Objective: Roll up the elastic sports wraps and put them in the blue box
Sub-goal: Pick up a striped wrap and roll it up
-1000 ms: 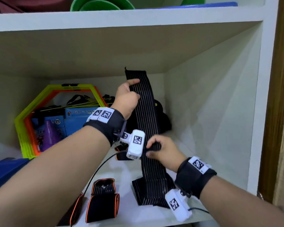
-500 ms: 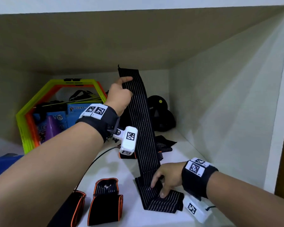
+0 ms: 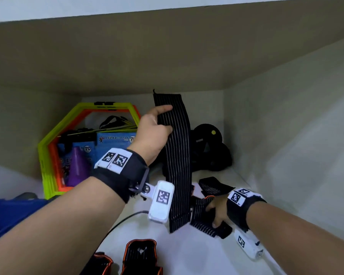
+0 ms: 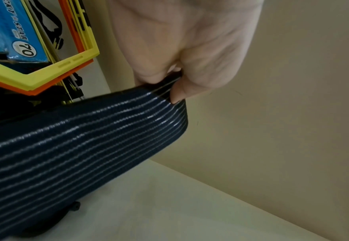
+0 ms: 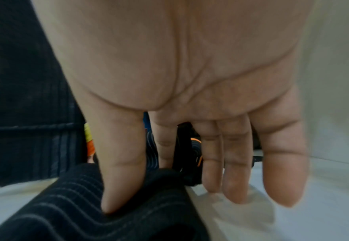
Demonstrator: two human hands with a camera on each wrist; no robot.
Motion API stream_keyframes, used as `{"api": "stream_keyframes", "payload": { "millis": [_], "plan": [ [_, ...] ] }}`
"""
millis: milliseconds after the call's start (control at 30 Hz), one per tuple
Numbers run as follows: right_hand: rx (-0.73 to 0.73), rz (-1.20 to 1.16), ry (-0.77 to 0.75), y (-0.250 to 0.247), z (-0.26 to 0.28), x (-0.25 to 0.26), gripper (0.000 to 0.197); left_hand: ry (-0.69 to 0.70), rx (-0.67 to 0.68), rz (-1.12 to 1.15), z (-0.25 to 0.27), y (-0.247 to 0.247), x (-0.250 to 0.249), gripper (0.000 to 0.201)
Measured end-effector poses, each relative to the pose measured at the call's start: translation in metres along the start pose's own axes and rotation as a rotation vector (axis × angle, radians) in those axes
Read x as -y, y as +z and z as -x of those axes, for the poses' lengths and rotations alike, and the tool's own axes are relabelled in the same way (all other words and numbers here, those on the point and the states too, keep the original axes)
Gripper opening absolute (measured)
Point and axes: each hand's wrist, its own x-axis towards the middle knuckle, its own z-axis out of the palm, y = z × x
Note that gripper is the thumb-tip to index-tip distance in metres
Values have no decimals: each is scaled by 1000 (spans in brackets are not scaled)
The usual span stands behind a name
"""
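A long black elastic wrap (image 3: 179, 155) with thin white stripes hangs upright inside the shelf compartment. My left hand (image 3: 157, 128) pinches it near its top end, thumb in front and fingers behind; the left wrist view shows the hand (image 4: 175, 91) gripping the wrap (image 4: 76, 138) at its edge. The wrap's lower end lies bunched on the shelf floor (image 3: 187, 255). My right hand (image 3: 214, 213) rests there, thumb (image 5: 117, 187) pressing the folded wrap (image 5: 128, 220) and straight fingers (image 5: 280, 179) touching the shelf. A dark blue container (image 3: 8, 215) shows at the left edge.
Two black orange-edged wraps (image 3: 139, 257) lie at the front. Another striped piece (image 3: 214, 187) lies behind my right hand. Yellow and orange hexagon rings (image 3: 48, 155), blue cartons (image 3: 115, 141), a purple cone (image 3: 77, 165) and black round items (image 3: 211, 147) fill the back. The side wall (image 3: 286, 145) is close.
My right hand let go of the wrap's middle, dropped to the shelf floor and slid right over the bunched lower end. My left hand kept holding the top.
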Motion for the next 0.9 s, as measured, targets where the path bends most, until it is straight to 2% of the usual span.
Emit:
{"api": "stream_keyframes", "payload": {
  "millis": [167, 233, 267, 300, 400, 433, 500, 533, 567, 600, 633, 700, 767, 800, 833, 900],
  "plan": [
    [-30, -93, 39, -14, -19, 4, 60, -17, 58, 2, 7, 4, 11, 60],
    [19, -131, 34, -14, -23, 1, 55, -31, 56, 5, 8, 7, 14, 61],
    [-14, -159, 35, -13, -24, 0, 52, -37, 55, 0, 9, 10, 16, 61],
    [-92, -187, 37, -14, -26, -2, 49, -43, 54, -5, 10, 13, 17, 60],
    [-477, -366, 42, -27, -15, -3, 28, -53, 50, -3, 12, 20, 17, 59],
    [-612, -521, 18, -33, -4, 2, 23, -55, 47, -5, 13, 22, 15, 58],
    [-732, -1188, -170, -44, 23, 10, 20, -58, 33, -18, 13, 26, 10, 57],
    [-673, -1514, -287, -46, 42, 13, 23, -68, 23, -16, 13, 28, 8, 58],
    [-597, -1739, -427, -44, 60, 15, 29, -79, 17, -8, 14, 30, 5, 59],
    [-530, -1826, -539, -42, 78, 17, 34, -90, 10, 6, 14, 31, 3, 59],
    [-506, -1830, -623, -36, 93, 19, 37, -107, 4, 28, 14, 31, 2, 60],
    [-576, -1691, -709, -25, 114, 28, 34, -149, -12, 70, 12, 33, 4, 60],
    [-674, -1474, -732, -11, 126, 32, 25, -197, -37, 115, 10, 36, 9, 59],
    [-666, -1383, -717, -3, 129, 32, 19, -217, -48, 134, 8, 37, 11, 58],
    [-620, -1332, -700, 6, 134, 33, 15, -241, -58, 150, 7, 39, 14, 58],
    [-452, -1325, -639, 25, 140, 32, 26, -271, -52, 140, 6, 41, 20, 58]
  ]
}}
